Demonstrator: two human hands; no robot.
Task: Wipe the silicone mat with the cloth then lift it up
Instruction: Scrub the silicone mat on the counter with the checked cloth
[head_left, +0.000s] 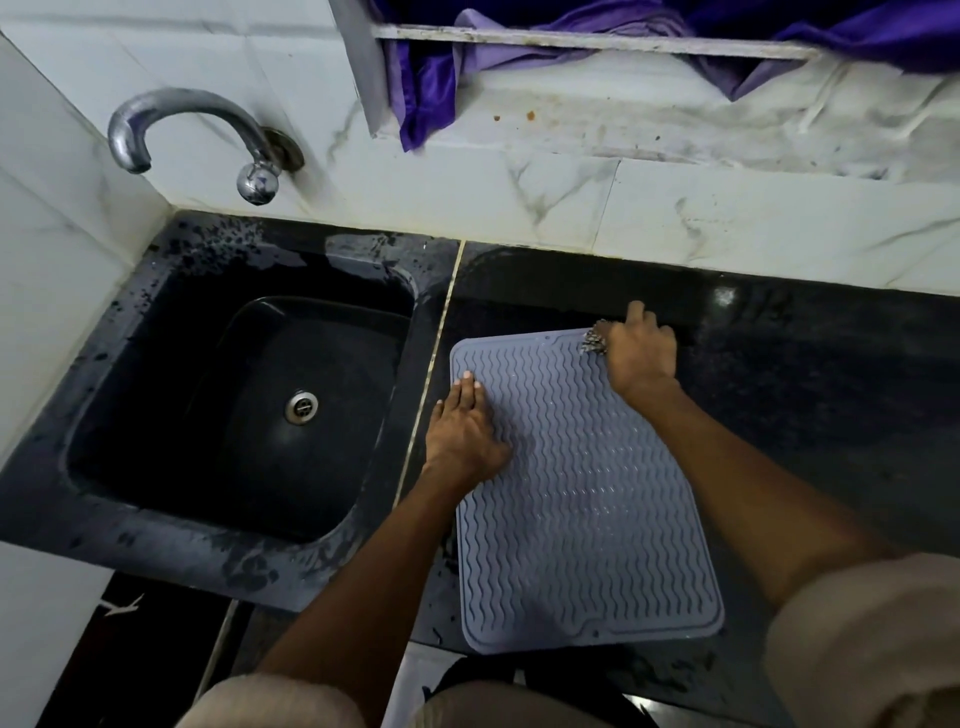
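Nearest, grey-blue wavy-ribbed rectangular silicone mat (587, 499) lies flat on black polished stone tabletop (810, 395), near edge at the tabletop's front lip. Left hand (464, 431) presses the mat's left border, fingers straight and together. Right hand (640, 347) at the far right corner, fingers curled round a mottled grey cloth (594, 342). Left: black sink (239, 405), just beside. Right: bare tabletop. Beyond: chrome wall tap (192, 132), purple fabric (431, 78).
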